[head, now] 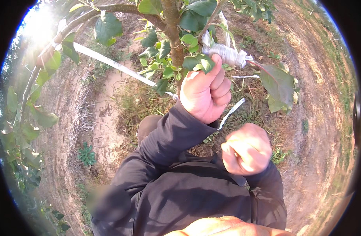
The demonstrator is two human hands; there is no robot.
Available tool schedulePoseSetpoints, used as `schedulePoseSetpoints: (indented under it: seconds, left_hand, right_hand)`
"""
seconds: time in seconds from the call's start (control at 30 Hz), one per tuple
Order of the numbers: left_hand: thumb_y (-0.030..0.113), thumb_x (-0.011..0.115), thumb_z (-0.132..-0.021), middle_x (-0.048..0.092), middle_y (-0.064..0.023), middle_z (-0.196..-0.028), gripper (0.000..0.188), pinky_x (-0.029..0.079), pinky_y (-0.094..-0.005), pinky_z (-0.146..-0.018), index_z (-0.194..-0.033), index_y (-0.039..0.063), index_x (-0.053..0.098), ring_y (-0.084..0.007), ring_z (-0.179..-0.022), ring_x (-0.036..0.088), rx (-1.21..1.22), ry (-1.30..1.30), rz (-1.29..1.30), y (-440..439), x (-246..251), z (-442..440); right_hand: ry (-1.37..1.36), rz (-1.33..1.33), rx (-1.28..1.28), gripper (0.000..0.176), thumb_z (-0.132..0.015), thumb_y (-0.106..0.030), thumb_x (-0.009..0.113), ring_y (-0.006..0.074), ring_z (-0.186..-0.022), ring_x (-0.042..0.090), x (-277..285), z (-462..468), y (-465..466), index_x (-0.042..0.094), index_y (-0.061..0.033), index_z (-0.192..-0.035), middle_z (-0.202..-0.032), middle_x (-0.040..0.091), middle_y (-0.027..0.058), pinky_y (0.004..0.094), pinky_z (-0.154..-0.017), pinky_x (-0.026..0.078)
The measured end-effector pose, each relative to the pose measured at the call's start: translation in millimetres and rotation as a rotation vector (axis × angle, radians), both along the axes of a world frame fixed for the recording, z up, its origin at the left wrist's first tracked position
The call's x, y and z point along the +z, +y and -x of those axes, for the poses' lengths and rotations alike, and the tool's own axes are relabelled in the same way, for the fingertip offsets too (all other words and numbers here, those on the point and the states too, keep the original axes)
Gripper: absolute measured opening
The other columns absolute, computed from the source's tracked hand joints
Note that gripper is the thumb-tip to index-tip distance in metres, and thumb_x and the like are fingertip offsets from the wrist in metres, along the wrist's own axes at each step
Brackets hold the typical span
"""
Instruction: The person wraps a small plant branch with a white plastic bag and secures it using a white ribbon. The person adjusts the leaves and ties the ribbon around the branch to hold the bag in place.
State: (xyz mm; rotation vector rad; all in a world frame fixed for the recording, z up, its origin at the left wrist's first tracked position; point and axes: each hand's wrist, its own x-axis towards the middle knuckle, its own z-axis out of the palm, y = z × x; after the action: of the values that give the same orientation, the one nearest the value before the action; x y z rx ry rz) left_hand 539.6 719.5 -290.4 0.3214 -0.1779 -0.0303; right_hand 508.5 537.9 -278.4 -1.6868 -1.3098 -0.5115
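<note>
A young tree's trunk rises before me, with leafy shoots around it. Clear plastic film is wound around a side branch that ends in large green leaves. My left hand is raised just under the film, its fingers curled and one digit's tip against the wrapping; whether it pinches anything is hidden. Lower and to the right, my right hand is blurred, its fingers curled in front of my chest. What it may hold cannot be made out. A loose whitish strip lies or hangs between the hands.
A long white strap runs from the bent left branch down towards the trunk's base. Leaves hang along the left edge. Dry soil, straw and weeds lie below. Part of my shoe or knee shows beside my left sleeve.
</note>
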Motion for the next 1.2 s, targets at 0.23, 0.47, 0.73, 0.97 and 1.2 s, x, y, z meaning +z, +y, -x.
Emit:
schedulePoseSetpoints:
  seconds: [0.23,0.47,0.73,0.97,1.2]
  left_hand:
    - [0.031,0.053,-0.11,0.023,0.0087,-0.061,0.03,0.013,-0.0265,-0.043,-0.083,0.021,0.046,-0.0073,-0.049,0.018,-0.004,0.01,-0.034,-1,4,2]
    - [0.027,0.056,-0.109,0.022,0.0087,-0.061,0.029,0.015,-0.0259,-0.046,-0.084,0.02,0.044,-0.0071,-0.05,0.02,-0.016,0.03,-0.04,2,12,9]
    - [0.022,0.054,-0.109,0.021,0.0076,-0.061,0.029,0.016,-0.0267,-0.045,-0.082,0.018,0.044,-0.0074,-0.049,0.019,-0.026,0.001,-0.003,3,9,7]
    - [0.022,0.067,-0.099,0.045,0.0063,-0.066,0.012,0.024,-0.0224,-0.047,-0.098,0.013,0.06,-0.0046,-0.051,0.036,0.092,-0.105,-0.11,0,-1,-1]
    - [0.015,0.067,-0.1,0.067,-0.0003,-0.088,0.012,0.049,-0.03,-0.064,-0.106,0.006,0.069,-0.0098,-0.077,0.062,-0.125,-0.001,-0.263,37,-2,-5]
  right_hand:
    - [0.199,0.643,-0.439,0.046,-0.089,-0.042,0.079,0.0119,-0.054,0.052,161,-128,40,0.071,0.0035,-0.085,-0.066,0.06,0.0027,0.0268,-0.056,0.044]
    - [0.524,0.686,0.051,0.037,-0.098,-0.032,0.069,0.0083,-0.052,0.055,141,-169,74,0.072,0.0041,-0.105,-0.066,0.062,0.0038,0.0239,-0.048,0.044]
    - [0.719,0.076,-0.037,0.023,-0.103,-0.015,0.06,0.0164,-0.072,0.07,153,-99,73,0.068,0.0065,-0.103,-0.087,0.071,0.0094,0.0272,-0.061,0.056]
    - [-0.05,0.189,-0.219,0.02,-0.106,-0.01,0.059,0.0169,-0.076,0.07,106,-30,73,0.068,0.0058,-0.098,-0.094,0.072,0.0145,0.0271,-0.07,0.057]
    - [-0.067,-0.028,-0.213,0.017,-0.087,0.003,0.07,0.0347,-0.089,0.073,31,2,78,0.067,0.007,-0.103,-0.106,0.071,0.0203,0.0407,-0.082,0.06]
